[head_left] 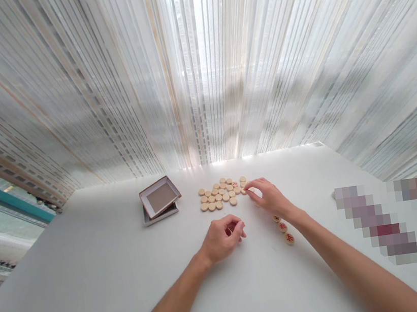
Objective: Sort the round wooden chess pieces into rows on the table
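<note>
A cluster of several round wooden game discs [219,194] lies on the white table [93,273], most with blank sides up. My right hand [269,196] reaches to the cluster's right edge, its fingertips pinching a disc [244,190] there. My left hand [223,236] rests on the table nearer to me, fingers curled; whether it holds a disc is hidden. Three discs with red characters [283,228] lie in a short row beside my right wrist.
A shallow square box [160,198] with its lid tilted on it sits left of the discs. Sheer striped curtains [196,65] hang behind the table's far edge. A blurred patch [381,217] covers something at the right.
</note>
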A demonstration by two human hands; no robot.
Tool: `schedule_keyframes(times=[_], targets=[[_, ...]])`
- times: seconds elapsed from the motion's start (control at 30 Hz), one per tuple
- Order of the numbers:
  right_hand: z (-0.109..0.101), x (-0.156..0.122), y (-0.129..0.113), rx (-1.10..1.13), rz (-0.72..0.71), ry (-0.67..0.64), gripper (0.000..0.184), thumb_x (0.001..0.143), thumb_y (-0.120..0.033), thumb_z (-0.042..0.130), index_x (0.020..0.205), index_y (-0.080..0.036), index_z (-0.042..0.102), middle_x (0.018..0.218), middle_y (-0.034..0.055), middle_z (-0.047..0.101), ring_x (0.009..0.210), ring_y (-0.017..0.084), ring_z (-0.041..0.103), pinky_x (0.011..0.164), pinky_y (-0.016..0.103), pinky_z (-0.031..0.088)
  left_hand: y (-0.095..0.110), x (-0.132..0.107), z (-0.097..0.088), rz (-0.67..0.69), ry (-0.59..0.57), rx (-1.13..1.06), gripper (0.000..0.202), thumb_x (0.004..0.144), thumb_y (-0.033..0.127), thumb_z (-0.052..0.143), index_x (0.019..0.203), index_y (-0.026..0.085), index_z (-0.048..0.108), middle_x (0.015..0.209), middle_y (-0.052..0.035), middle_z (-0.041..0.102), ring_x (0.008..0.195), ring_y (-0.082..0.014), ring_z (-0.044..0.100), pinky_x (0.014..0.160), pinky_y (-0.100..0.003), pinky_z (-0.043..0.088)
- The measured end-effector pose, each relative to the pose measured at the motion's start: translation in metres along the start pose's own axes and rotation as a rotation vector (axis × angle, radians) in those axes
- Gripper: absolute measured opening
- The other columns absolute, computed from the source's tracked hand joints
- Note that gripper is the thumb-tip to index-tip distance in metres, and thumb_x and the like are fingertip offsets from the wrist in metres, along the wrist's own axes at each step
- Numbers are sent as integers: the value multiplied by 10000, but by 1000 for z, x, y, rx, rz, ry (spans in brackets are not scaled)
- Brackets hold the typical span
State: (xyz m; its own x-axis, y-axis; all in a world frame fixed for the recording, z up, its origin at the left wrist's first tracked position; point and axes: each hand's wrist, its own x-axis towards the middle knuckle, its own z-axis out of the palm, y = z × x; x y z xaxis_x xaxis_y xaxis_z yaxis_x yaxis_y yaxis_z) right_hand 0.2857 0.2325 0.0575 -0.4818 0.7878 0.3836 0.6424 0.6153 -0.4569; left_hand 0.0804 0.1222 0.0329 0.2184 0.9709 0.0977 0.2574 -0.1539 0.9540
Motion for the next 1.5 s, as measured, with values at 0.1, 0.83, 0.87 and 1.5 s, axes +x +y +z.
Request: schedule_keyframes(times=[0.1, 0.83, 0.87, 1.5], targets=[[10, 28, 5, -22, -15, -48, 138, 940, -240, 563, 984, -248, 694, 974, 47, 732, 1008, 235, 597, 910, 386, 471, 0, 0, 0, -1, 7, -5, 301, 951, 441, 556, 887, 165, 660, 739, -55, 750, 592, -153, 679, 585, -240, 528], [18, 100, 38, -143, -14, -301, 156, 838, -383, 684, 890, -256, 758, 966, 92, 726, 1023, 318, 584, 908, 488, 425, -6, 0, -4, -2, 14, -16, 278, 959, 411, 544, 914, 167, 671, 755, -54, 761, 588, -151, 694, 568, -233, 530], [19, 103, 39, -144, -6, -295, 145, 839, -366, 679, 883, -249, 753, 952, 89, 726, 1015, 315, 588, 903, 484, 427, -6, 0, -4, -2, 13, -18, 281, 958, 413, 545, 915, 166, 671, 756, -55, 761, 589, -152, 695, 569, -233, 531], [-26, -1, -28, 501, 183, 46, 305, 951, -450, 555, 1151, -235, 635, 980, 71, 710, 865, 213, 692, 759, 353, 581, -7, 2, -3, 3, 35, -48, 313, 954, 453, 551, 903, 163, 659, 748, -56, 751, 589, -150, 688, 582, -238, 532]])
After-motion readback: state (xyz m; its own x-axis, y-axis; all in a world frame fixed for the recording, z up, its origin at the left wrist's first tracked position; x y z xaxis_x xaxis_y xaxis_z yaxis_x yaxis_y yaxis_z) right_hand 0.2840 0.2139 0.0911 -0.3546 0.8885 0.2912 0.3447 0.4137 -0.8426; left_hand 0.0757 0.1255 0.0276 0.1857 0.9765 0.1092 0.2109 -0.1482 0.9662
